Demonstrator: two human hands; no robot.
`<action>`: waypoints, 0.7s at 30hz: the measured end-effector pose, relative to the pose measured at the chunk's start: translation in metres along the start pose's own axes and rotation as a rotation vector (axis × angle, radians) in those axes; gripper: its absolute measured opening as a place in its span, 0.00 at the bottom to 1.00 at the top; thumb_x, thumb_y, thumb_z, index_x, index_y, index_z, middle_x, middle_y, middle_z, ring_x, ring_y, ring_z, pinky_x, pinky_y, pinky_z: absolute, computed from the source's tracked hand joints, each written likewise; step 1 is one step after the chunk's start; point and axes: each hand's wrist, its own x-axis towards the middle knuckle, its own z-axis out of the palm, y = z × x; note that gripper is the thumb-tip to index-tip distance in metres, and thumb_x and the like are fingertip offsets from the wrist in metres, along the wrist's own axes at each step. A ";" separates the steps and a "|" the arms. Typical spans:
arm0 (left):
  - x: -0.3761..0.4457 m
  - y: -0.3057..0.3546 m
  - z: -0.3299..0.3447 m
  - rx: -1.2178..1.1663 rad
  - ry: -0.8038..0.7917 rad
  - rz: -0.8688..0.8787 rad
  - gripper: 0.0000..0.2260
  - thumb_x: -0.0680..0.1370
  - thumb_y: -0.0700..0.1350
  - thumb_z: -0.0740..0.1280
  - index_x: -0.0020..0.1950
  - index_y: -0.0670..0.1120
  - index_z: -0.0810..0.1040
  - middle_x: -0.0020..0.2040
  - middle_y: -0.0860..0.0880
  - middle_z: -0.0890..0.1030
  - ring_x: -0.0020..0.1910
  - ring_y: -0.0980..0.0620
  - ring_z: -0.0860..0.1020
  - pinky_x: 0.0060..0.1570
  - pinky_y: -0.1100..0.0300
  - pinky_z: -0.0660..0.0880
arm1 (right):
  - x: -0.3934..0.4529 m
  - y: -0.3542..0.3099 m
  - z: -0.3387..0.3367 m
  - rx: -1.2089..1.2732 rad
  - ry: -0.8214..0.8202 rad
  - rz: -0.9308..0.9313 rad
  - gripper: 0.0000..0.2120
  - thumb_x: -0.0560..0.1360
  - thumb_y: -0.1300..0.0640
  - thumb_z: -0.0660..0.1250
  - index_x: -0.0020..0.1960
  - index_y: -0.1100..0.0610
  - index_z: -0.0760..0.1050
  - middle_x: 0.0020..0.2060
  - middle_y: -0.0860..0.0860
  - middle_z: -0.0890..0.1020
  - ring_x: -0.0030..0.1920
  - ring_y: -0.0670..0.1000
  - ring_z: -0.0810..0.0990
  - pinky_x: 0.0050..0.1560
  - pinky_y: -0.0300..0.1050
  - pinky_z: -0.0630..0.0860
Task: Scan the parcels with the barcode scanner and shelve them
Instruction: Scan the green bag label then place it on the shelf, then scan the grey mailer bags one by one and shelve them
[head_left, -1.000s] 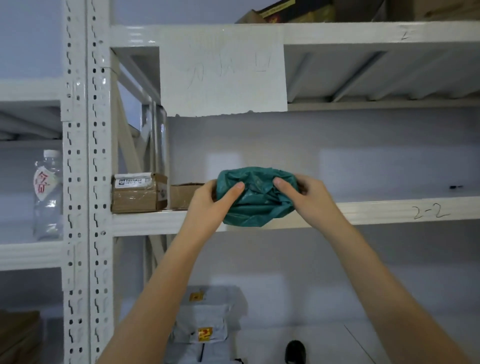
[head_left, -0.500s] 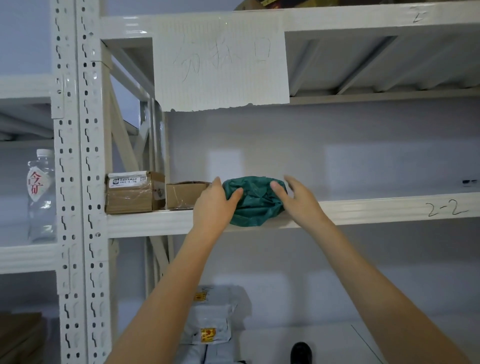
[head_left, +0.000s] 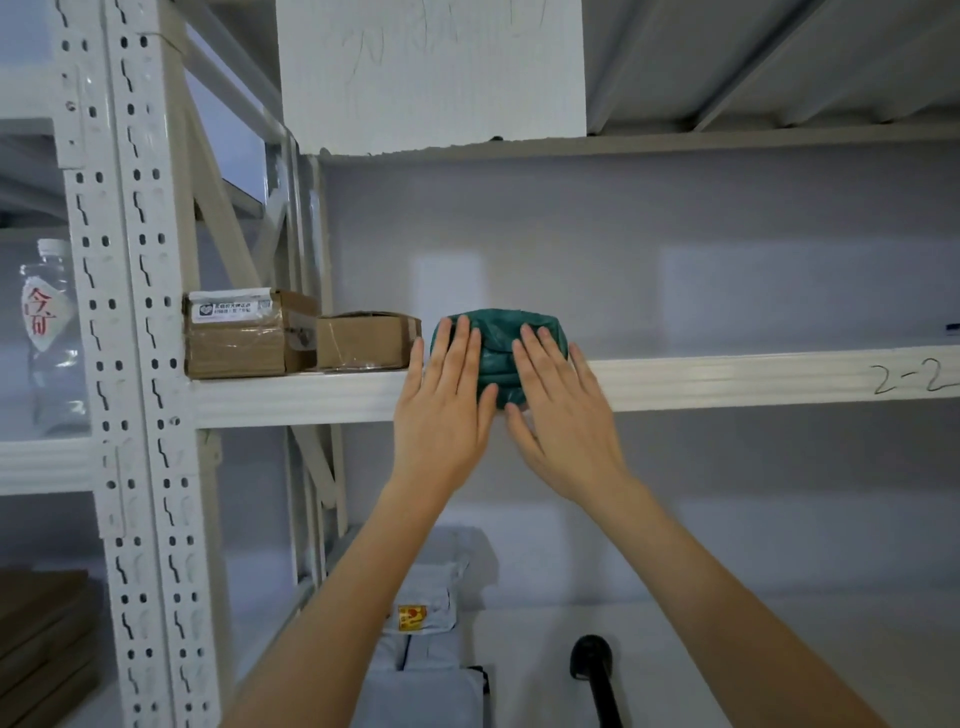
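The green plastic parcel (head_left: 501, 353) is a soft, crumpled mailer bag, dark teal, wrinkled and bulging, with no label visible on the side facing the camera. It sits on the white metal shelf (head_left: 727, 378) at its front edge, its lower part drooping slightly over the lip. The left hand (head_left: 441, 410) and the right hand (head_left: 561, 415) both lie flat against its front, fingers straight and spread, pressing on the bag rather than curling round it; the thumbs nearly meet below the parcel.

Just left of the parcel stands a small cardboard box (head_left: 363, 340), close to the left hand, and touching that box on its left a larger taped cardboard box (head_left: 244, 335) against the perforated upright (head_left: 140, 364). To the right of the parcel the shelf runs bare to the frame edge.

The shelf lip bears handwritten "2-2" (head_left: 911, 376). The larger box has a white shipping label (head_left: 228, 309), print too small to read. A white sheet (head_left: 431, 73) hangs from the shelf above, with faint illegible handwriting. A water bottle (head_left: 49, 332) with red characters stands in the neighbouring bay. Below lie grey mailer bags (head_left: 426, 623) with a yellow sticker, and a black barcode scanner (head_left: 595, 670)
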 end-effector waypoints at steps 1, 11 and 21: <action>0.000 -0.001 -0.001 -0.026 0.035 0.007 0.27 0.80 0.52 0.45 0.76 0.39 0.55 0.77 0.42 0.57 0.77 0.45 0.52 0.75 0.50 0.42 | 0.000 -0.001 0.000 0.020 0.032 -0.005 0.28 0.79 0.50 0.53 0.75 0.62 0.55 0.76 0.57 0.58 0.76 0.53 0.53 0.76 0.50 0.46; -0.202 -0.015 0.087 -0.131 -0.235 0.086 0.21 0.71 0.44 0.70 0.63 0.38 0.77 0.62 0.39 0.78 0.62 0.39 0.76 0.64 0.44 0.70 | -0.155 -0.016 0.106 0.430 -0.147 0.140 0.21 0.71 0.59 0.64 0.62 0.64 0.72 0.61 0.60 0.76 0.60 0.58 0.74 0.58 0.50 0.70; -0.341 -0.059 0.178 -0.190 -1.055 -0.025 0.40 0.71 0.59 0.69 0.76 0.46 0.56 0.77 0.44 0.55 0.77 0.43 0.53 0.74 0.49 0.46 | -0.276 -0.078 0.230 0.641 -1.172 0.184 0.53 0.67 0.37 0.70 0.77 0.56 0.43 0.77 0.53 0.44 0.77 0.52 0.46 0.74 0.48 0.50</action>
